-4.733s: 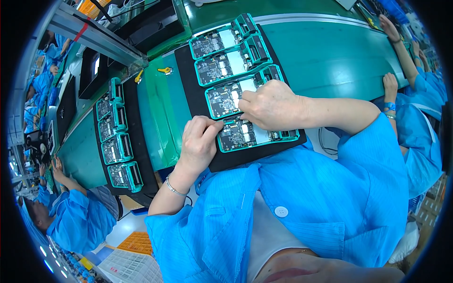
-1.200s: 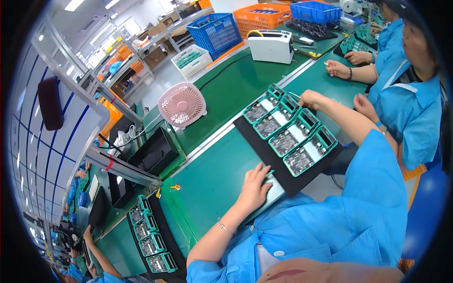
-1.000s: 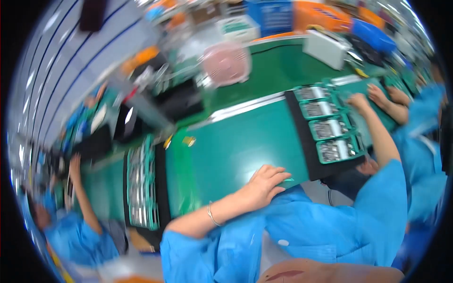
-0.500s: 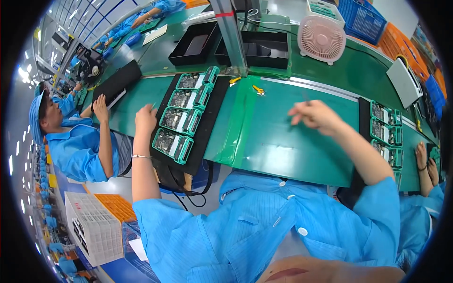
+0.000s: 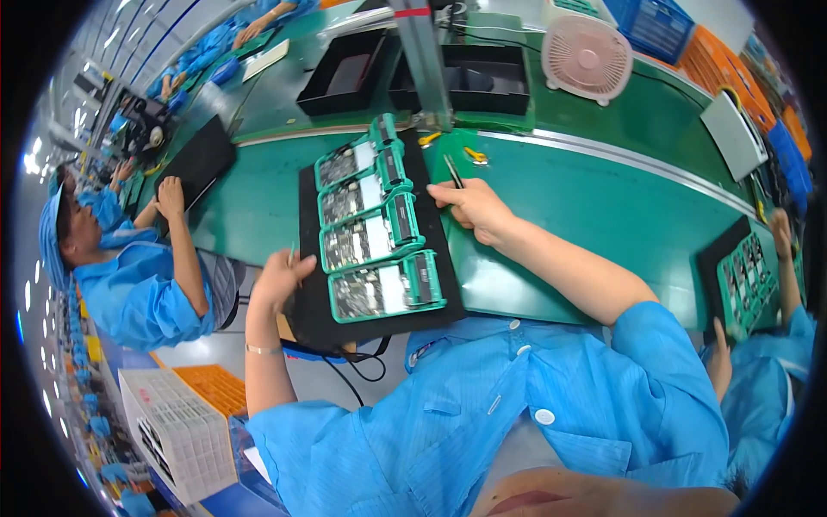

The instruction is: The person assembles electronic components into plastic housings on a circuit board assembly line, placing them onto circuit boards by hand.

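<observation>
On a black mat [image 5: 379, 320] in front of me stand several green frames [image 5: 388, 289] in a row, each holding a circuit board with a pale patch and a dark strip. My left hand [image 5: 281, 277] is at the mat's left edge, fingers bent together; a thin pale tip shows by them, too blurred to name. Just right of the mat, my right hand [image 5: 475, 209] grips a slim pair of dark tweezers [image 5: 454, 172], points upward. Two yellow-handled items [image 5: 475, 156] lie near the far edge of the green work surface [image 5: 560, 233].
Behind a metal post [image 5: 422, 69] are black trays [image 5: 484, 82] and a pink fan [image 5: 587, 59]. Co-workers sit at left [image 5: 138, 258] and right [image 5: 771, 379]; another mat of boards [image 5: 745, 276] lies by the right one. White crates [image 5: 177, 431] stand at lower left.
The mat with the boards has shifted right and nearer, over the green strip. My left hand has come down toward me; my right has moved left beside the mat. The right-hand mat has moved toward the co-worker.
</observation>
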Demonstrator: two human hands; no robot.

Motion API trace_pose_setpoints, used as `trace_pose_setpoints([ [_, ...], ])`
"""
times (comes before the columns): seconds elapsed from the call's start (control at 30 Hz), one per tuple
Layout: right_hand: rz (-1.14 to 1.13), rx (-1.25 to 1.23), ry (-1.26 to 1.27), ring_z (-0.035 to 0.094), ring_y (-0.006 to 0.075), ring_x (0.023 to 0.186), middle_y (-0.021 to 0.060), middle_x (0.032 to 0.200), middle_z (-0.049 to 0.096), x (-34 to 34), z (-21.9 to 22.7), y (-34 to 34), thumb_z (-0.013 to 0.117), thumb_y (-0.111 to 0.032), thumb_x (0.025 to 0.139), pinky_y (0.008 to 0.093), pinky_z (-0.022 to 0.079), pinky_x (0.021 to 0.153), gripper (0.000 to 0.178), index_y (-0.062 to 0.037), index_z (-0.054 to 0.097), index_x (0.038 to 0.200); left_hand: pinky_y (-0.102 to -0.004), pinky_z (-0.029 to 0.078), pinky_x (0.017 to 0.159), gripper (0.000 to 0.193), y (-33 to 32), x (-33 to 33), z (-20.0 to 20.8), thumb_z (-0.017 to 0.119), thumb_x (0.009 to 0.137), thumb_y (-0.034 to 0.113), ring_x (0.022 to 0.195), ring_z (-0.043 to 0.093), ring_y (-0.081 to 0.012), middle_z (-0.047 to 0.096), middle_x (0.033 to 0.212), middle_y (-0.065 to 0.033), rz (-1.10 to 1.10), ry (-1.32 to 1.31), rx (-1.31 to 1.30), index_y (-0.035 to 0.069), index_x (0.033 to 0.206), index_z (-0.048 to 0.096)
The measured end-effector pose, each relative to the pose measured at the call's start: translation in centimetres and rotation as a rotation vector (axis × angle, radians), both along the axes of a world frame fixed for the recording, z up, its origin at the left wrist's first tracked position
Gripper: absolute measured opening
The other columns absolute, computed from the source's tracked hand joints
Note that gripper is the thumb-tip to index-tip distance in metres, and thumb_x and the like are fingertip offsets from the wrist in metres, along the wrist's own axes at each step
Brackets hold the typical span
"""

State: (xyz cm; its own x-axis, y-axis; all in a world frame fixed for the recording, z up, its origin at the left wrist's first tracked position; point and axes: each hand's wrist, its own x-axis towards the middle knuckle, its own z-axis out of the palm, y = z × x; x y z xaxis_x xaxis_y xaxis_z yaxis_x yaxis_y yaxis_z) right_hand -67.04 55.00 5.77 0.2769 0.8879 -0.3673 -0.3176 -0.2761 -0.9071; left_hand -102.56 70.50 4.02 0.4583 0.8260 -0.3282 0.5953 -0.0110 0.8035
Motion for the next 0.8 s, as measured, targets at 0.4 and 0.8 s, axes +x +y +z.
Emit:
trace_pose_setpoints([
  [0.4,-0.361,0.08,-0.095,0.066,0.0169,0.07,0.0075,0.082,0.067,-1.9,2.5,2.4,0.074,-0.001,0.085,0.0293,0.052,0.064,0.013,-0.0028,0.063,0.09,-0.0262,0.044,0.056,0.029,-2.8,0.3,6.8,0.077,0.093,0.011,0.067,0.048,-0.0073,0.045,0.077,0.0029,-0.09,-0.268,-0.214,0.005,0.095,0.048],
  [0.8,-0.761,0.153,-0.159,0.067,0.0151,0.07,0.0074,0.084,0.069,-9.3,-0.2,-1.1,0.073,-0.001,0.087,0.0299,0.054,0.062,0.009,0.0009,0.067,0.094,-0.032,0.05,0.052,0.045,9.8,2.4,0.8,0.083,0.09,0.024,0.062,0.059,-0.013,0.051,0.07,-0.0031,-0.668,-0.176,0.038,0.004,0.082,0.042],
])
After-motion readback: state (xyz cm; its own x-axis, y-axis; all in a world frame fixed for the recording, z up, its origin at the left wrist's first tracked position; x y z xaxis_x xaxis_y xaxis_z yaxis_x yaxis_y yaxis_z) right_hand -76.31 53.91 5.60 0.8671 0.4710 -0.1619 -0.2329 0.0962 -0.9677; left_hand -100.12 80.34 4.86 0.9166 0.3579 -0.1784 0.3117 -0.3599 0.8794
